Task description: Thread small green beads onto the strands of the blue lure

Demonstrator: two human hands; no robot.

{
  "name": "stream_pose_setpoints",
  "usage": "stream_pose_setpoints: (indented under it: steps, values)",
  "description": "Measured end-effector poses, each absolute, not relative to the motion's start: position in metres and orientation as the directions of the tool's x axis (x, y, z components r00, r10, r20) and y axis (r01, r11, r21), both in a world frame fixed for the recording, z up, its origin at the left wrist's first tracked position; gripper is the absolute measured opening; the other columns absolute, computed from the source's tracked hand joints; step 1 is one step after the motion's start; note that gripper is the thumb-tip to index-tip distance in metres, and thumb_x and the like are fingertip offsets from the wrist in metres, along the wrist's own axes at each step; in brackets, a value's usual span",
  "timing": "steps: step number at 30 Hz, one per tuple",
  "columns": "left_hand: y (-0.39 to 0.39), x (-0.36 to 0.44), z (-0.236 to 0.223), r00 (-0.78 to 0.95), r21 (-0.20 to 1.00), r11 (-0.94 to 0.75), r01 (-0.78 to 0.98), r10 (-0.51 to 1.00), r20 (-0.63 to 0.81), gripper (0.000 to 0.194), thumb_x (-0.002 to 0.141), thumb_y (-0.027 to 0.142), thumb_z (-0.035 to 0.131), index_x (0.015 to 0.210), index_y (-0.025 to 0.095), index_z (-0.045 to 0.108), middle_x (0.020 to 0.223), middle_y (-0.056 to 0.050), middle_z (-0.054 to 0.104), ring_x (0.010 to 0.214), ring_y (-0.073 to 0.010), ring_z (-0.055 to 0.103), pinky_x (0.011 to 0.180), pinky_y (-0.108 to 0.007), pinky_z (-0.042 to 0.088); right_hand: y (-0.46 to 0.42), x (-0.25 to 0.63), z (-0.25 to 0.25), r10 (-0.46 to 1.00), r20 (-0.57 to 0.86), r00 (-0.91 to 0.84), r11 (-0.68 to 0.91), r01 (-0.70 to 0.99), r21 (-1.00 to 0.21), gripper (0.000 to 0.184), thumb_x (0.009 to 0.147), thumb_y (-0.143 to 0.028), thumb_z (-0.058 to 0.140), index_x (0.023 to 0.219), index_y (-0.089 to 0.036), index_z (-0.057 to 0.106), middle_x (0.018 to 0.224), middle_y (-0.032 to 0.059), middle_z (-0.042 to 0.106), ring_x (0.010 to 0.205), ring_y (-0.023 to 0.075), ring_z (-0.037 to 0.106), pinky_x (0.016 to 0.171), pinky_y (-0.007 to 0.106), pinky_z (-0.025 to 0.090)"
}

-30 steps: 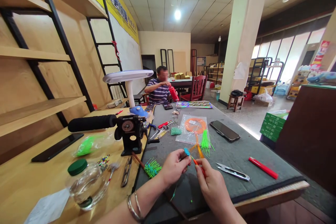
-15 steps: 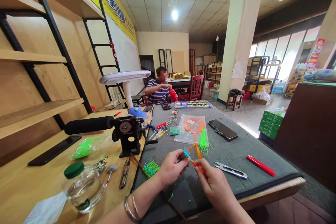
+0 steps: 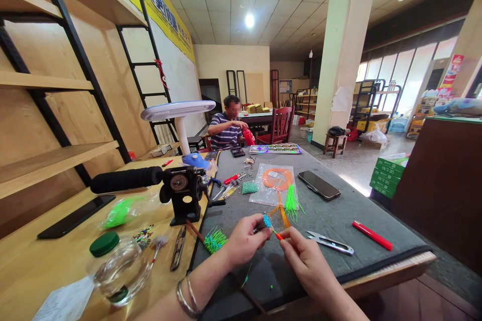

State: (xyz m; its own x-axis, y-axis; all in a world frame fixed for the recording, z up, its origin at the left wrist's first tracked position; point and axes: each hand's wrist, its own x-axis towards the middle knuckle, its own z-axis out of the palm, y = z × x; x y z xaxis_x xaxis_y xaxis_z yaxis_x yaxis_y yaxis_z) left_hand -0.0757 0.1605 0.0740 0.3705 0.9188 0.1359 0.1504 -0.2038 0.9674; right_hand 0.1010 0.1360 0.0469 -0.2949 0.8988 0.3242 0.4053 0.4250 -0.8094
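Observation:
Over the grey mat, my left hand is closed around a small bundle with a blue, dotted end. My right hand pinches a slim orange-red tool; its thin tip reaches to the bundle, and the fingers cover most of the handle. Behind my hands, bright green strands and an orange coil in a clear bag lie on the mat. A green bundle with blue tips rests left of my left hand. Silver thread snips lie to the right of my right hand.
A black winding device stands left of the mat, near a water jar with a green lid. A phone and a red pen-like stick lie on the right. A person sits beyond the table, holding something red.
The fingers of my right hand cover more of the orange-red handle than before. My left hand keeps its hold on the bundle. The whole view has shifted very slightly.

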Motion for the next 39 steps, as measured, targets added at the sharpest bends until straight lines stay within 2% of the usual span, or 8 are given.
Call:
stream_pose_setpoints:
  steps: [10, 14, 19, 25, 28, 31, 36, 39]
  values:
    - [0.161, -0.074, 0.074, 0.370, 0.976, -0.199, 0.093, 0.916, 0.152, 0.034, 0.076, 0.047, 0.062, 0.070, 0.016, 0.050, 0.060, 0.005, 0.046, 0.049, -0.0067, 0.037, 0.047, -0.021, 0.029, 0.135, 0.099, 0.046, 0.918, 0.272, -0.289, 0.344, 0.241, -0.908, 0.026, 0.090, -0.042, 0.041, 0.086, -0.019, 0.054, 0.054, -0.0063, 0.047, 0.051, 0.0111, 0.044, 0.052, 0.022, 0.032]
    - [0.158, -0.072, 0.078, 0.370, 0.990, -0.136, 0.024, 0.922, 0.118, 0.034, 0.072, 0.046, 0.065, 0.075, 0.014, 0.053, 0.067, 0.002, 0.054, 0.048, -0.0052, 0.040, 0.047, -0.021, 0.031, 0.134, 0.096, 0.050, 0.942, 0.197, -0.270, 0.241, 0.139, -0.961, 0.029, 0.087, -0.046, 0.043, 0.087, -0.019, 0.053, 0.049, -0.0076, 0.046, 0.042, 0.0090, 0.036, 0.045, 0.021, 0.028]
    - [0.154, -0.070, 0.081, 0.347, 0.999, -0.050, -0.004, 0.937, 0.048, 0.027, 0.069, 0.038, 0.067, 0.074, 0.014, 0.056, 0.067, 0.002, 0.056, 0.045, -0.0045, 0.043, 0.045, -0.020, 0.030, 0.132, 0.097, 0.050, 0.946, 0.150, -0.288, 0.177, 0.069, -0.982, 0.034, 0.084, -0.051, 0.045, 0.087, -0.018, 0.052, 0.047, -0.0080, 0.045, 0.038, 0.0076, 0.030, 0.041, 0.020, 0.023]
    - [0.157, -0.069, 0.080, 0.330, 0.994, -0.109, 0.000, 0.939, 0.103, 0.019, 0.062, 0.028, 0.067, 0.071, 0.013, 0.059, 0.065, 0.002, 0.057, 0.041, -0.0046, 0.044, 0.042, -0.021, 0.032, 0.128, 0.105, 0.050, 0.915, 0.216, -0.341, 0.302, 0.224, -0.927, 0.035, 0.088, -0.050, 0.042, 0.087, -0.017, 0.055, 0.054, -0.0062, 0.044, 0.049, 0.0097, 0.039, 0.048, 0.021, 0.030]
    - [0.156, -0.068, 0.081, 0.368, 0.994, -0.114, -0.007, 0.923, 0.108, 0.015, 0.060, 0.021, 0.066, 0.070, 0.014, 0.056, 0.062, 0.003, 0.055, 0.041, -0.0046, 0.043, 0.041, -0.020, 0.032, 0.125, 0.111, 0.052, 0.902, 0.201, -0.382, 0.329, 0.307, -0.893, 0.034, 0.090, -0.048, 0.040, 0.088, -0.018, 0.055, 0.055, -0.0070, 0.041, 0.050, 0.0095, 0.037, 0.048, 0.021, 0.028]
    - [0.152, -0.067, 0.083, 0.424, 0.989, -0.146, -0.006, 0.895, 0.135, 0.018, 0.061, 0.017, 0.065, 0.077, 0.014, 0.059, 0.059, 0.005, 0.053, 0.042, -0.0054, 0.041, 0.042, -0.020, 0.032, 0.123, 0.115, 0.056, 0.895, 0.183, -0.407, 0.344, 0.368, -0.864, 0.032, 0.091, -0.046, 0.039, 0.087, -0.019, 0.054, 0.053, -0.0083, 0.035, 0.048, 0.0093, 0.031, 0.046, 0.021, 0.024]
    - [0.147, -0.068, 0.083, 0.465, 0.959, -0.266, 0.099, 0.864, 0.191, 0.014, 0.068, 0.021, 0.067, 0.078, 0.011, 0.068, 0.061, 0.001, 0.056, 0.056, -0.0087, 0.045, 0.055, -0.022, 0.036, 0.121, 0.119, 0.061, 0.892, 0.175, -0.418, 0.367, 0.441, -0.819, 0.029, 0.092, -0.043, 0.038, 0.086, -0.019, 0.054, 0.052, -0.0071, 0.040, 0.048, 0.0100, 0.034, 0.047, 0.022, 0.024]
    - [0.148, -0.071, 0.082, 0.485, 0.942, -0.304, 0.143, 0.851, 0.201, 0.017, 0.071, 0.025, 0.068, 0.077, 0.010, 0.069, 0.061, 0.000, 0.055, 0.058, -0.0095, 0.044, 0.056, -0.022, 0.036, 0.120, 0.123, 0.061, 0.891, 0.158, -0.427, 0.358, 0.443, -0.822, 0.028, 0.092, -0.042, 0.039, 0.086, -0.019, 0.054, 0.053, -0.0069, 0.041, 0.049, 0.0100, 0.034, 0.047, 0.022, 0.025]
